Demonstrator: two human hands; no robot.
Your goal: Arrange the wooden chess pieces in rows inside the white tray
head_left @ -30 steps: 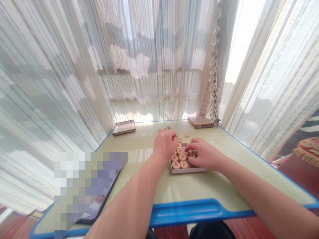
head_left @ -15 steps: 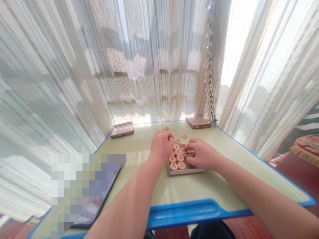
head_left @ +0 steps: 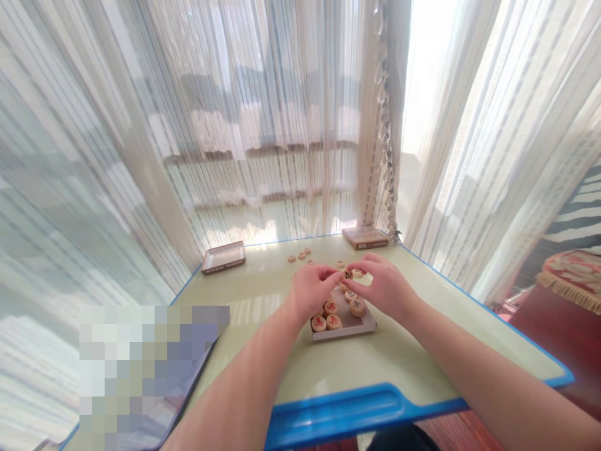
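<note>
A shallow cardboard box tray lies on the table under my hands, holding round wooden Chinese chess pieces. Red-marked pieces fill its left side, and black-marked pieces lie on its right. Above the far part of the tray, a black-marked Chinese chess piece is between my fingertips. My left hand is closed, its thumb and fingertips at the piece's left edge. From the right, my right hand pinches the same piece. My left hand hides part of the red pieces.
Several loose chess pieces lie beyond the tray. An open box lid stands at the far left, and a closed box at the far right. A tablet-like device, partly blurred out, lies at left. The table has a blue rim.
My right hand has risen from the tray's right side, leaving black-marked pieces there. My left hand has turned its fingers toward it, and both now meet at one piece. The view shifted slightly.
</note>
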